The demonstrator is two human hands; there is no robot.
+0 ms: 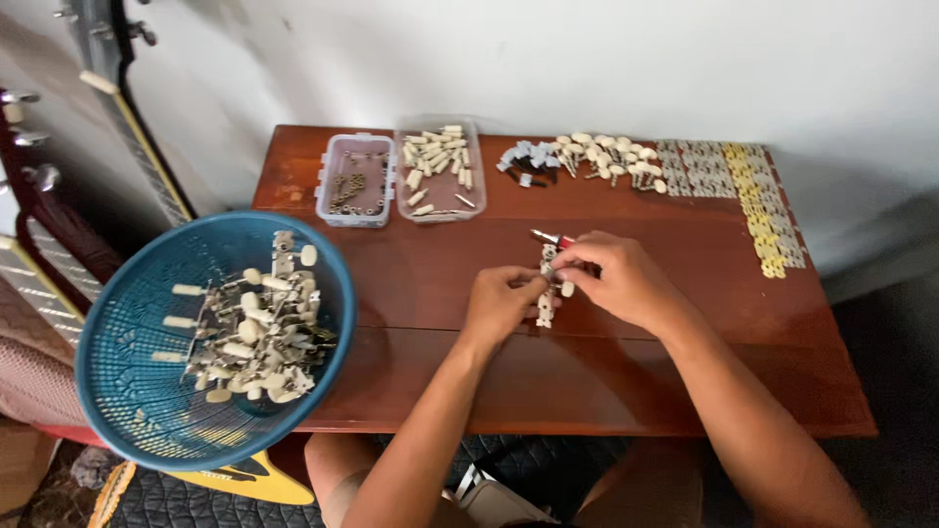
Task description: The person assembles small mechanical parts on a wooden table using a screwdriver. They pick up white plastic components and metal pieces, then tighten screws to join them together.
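cream-knobbed metal tuner strip (546, 290) sits pinched between the left hand (501, 305) and the right hand (616, 279), which also grips a red-handled screwdriver (551, 238), mid-assembly near the middle of the brown wooden worktop (411, 284); seating the next part likely needs steady alignment.

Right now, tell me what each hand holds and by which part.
Both hands share one strip of tuner parts: the left hand pinches its lower half, the right hand its upper end. A red-handled tool pokes out beside the right fingers; its grip cannot be told.
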